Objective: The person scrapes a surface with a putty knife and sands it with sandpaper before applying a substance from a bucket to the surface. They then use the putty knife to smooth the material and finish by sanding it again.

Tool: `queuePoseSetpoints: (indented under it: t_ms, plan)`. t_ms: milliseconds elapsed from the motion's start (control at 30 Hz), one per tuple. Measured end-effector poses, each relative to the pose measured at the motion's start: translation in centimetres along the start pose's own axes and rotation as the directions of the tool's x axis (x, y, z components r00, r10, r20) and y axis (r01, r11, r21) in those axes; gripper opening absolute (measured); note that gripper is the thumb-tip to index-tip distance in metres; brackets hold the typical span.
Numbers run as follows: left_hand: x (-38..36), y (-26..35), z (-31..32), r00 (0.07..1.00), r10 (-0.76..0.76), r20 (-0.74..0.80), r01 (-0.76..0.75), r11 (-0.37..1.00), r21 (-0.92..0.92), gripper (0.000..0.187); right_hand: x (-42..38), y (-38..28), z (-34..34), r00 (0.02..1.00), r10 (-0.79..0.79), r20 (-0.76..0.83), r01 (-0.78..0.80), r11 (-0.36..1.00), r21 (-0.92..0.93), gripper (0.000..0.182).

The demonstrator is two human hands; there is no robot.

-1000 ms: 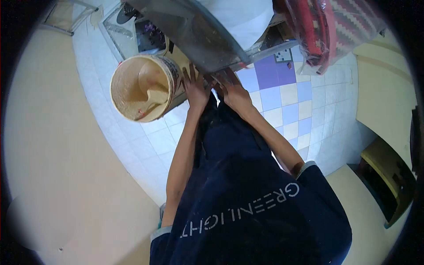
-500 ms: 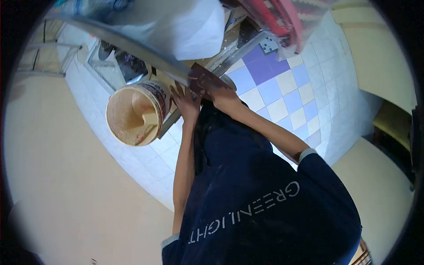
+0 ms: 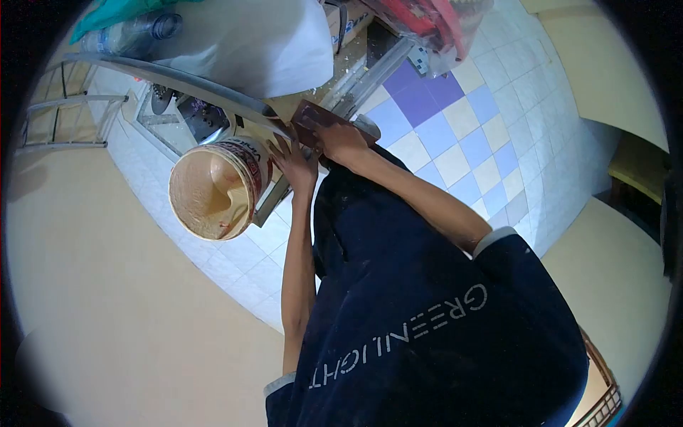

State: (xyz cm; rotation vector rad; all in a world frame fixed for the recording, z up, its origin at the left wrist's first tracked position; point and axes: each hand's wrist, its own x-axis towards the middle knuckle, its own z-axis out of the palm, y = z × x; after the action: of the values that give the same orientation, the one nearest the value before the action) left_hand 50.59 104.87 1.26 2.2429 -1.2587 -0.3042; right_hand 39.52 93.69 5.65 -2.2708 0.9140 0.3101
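Note:
My right hand (image 3: 344, 146) grips a dark reddish-brown flat block (image 3: 326, 127) at the metal frame's edge. Close beside it on the left, my left hand (image 3: 296, 168) has its fingers spread, their tips against or just by the frame; nothing shows in its grasp. A used white bucket (image 3: 179, 185) with pale residue inside stands tilted in view, left of my left hand. Whether the block touches the frame cannot be made out.
A long grey metal edge (image 3: 185, 84) crosses the upper left. Behind it lie a white sack (image 3: 263, 50) and a plastic bottle (image 3: 135, 35). A clear bag with red items (image 3: 445, 32) is at the top. Tiled floor (image 3: 455, 164) shows at right.
The view has shifted slightly. The brown block and my right hand sit a little further left, with more of my fingers showing over the block. My left hand stays spread near the bucket.

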Motion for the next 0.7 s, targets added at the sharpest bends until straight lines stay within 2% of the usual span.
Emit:
queuePoseSetpoints:
  t_ms: [33,67,133,200,300,333,367,400,433,467,500,533,567,600,633,700]
  plan:
    - [0.1,0.0,-0.2,1.0,-0.014,0.0,0.014,0.999,0.04,0.079,-0.4,-0.2,-0.3,1.0,0.007,0.022,-0.008,1.0,0.022,0.053]
    - [0.1,-0.1,-0.3,0.999,0.02,-0.03,-0.02,1.0,0.008,0.08,-2.0,-0.1,-0.1,0.995,-0.013,-0.098,0.024,0.994,0.108,0.052]
    - [0.4,-0.2,-0.1,0.999,0.016,-0.043,-0.015,1.0,0.017,0.08,-0.9,0.1,-0.1,0.993,-0.023,-0.113,0.032,0.996,0.081,0.051]
    - [0.3,-0.9,0.2,0.999,0.053,-0.009,-0.053,0.999,0.009,0.077,0.8,-0.3,-0.1,0.998,-0.025,-0.051,0.027,0.999,0.033,0.051]
    - [-0.3,-0.1,-0.1,0.999,-0.043,-0.004,0.043,0.998,0.045,0.076,1.2,-1.7,-2.6,0.999,-0.002,-0.033,0.004,0.998,0.067,0.057]
    - [-0.3,-0.7,0.2,0.998,0.033,-0.051,-0.032,0.999,0.016,0.074,-1.0,-2.7,-5.0,0.995,-0.044,-0.094,0.049,0.997,0.053,0.058]
    - [0.0,-0.5,0.2,0.997,0.023,-0.072,-0.022,1.0,0.013,0.074,-1.8,-2.4,-5.0,0.994,-0.062,-0.093,0.066,0.997,0.035,0.058]
    - [0.0,0.0,0.1,0.997,-0.001,-0.079,0.001,1.0,0.001,0.073,-2.3,-1.6,-4.2,0.969,-0.117,-0.215,0.13,0.99,0.045,0.058]
    - [-0.2,0.2,-0.1,0.996,-0.027,-0.082,0.026,1.0,-0.008,0.073,-2.6,-0.8,-3.2,0.928,-0.168,-0.331,0.196,0.979,0.053,0.057]
    - [-0.1,0.0,-0.1,0.996,-0.007,-0.087,0.008,1.0,0.013,0.071,-2.5,-0.4,-3.2,0.845,-0.296,-0.444,0.331,0.944,0.0,0.05]
    - [0.1,-0.1,0.1,0.994,-0.02,-0.105,0.022,1.0,0.014,0.071,-2.4,0.1,-3.3,0.841,-0.317,-0.437,0.348,0.937,-0.01,0.05]
    - [0.1,-0.2,0.2,0.993,-0.005,-0.115,0.005,1.0,0.004,0.077,-2.4,0.7,-3.3,0.972,-0.126,-0.198,0.19,0.918,0.349,0.043]
    - [-0.1,-0.1,0.1,0.993,0.013,-0.119,-0.014,1.0,-0.008,0.083,-2.7,0.8,-3.3,0.993,0.005,0.117,-0.076,0.786,0.614,0.038]
    - [-0.2,-0.1,0.0,0.996,0.001,-0.086,0.002,0.999,0.039,0.083,-2.6,1.1,-2.9,0.985,0.052,0.166,-0.156,0.685,0.711,0.036]
    - [-0.2,0.0,0.0,0.996,-0.003,-0.091,0.006,0.999,0.035,0.083,-2.1,1.9,-2.2,0.985,0.051,0.166,-0.155,0.69,0.707,0.036]
    - [-0.1,0.2,0.1,0.994,-0.027,-0.104,0.028,1.0,0.004,0.071,-1.1,2.9,-1.8,0.923,0.19,0.334,-0.364,0.71,0.603,0.036]
